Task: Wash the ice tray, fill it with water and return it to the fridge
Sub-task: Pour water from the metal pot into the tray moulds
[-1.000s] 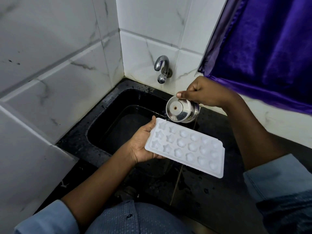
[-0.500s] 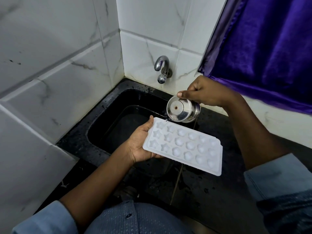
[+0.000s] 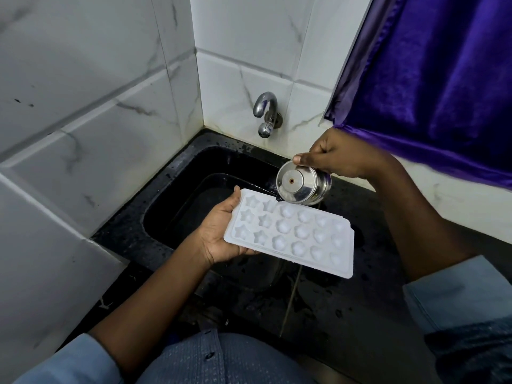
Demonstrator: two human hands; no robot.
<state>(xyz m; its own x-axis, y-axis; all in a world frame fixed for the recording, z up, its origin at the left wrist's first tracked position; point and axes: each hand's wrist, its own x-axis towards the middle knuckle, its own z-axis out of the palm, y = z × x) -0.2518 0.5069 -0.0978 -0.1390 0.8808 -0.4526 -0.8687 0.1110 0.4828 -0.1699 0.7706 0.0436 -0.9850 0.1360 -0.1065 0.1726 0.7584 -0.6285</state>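
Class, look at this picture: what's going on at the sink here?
A person holds a white ice tray over the black sink with the left hand. The right hand tips a small steel cup at the tray's far edge, and water seems to trickle into a star-shaped cell. The wall tap shows no stream.

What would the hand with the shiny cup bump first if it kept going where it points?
The right hand would probably meet the ice tray first, just below its cup; depth is unclear.
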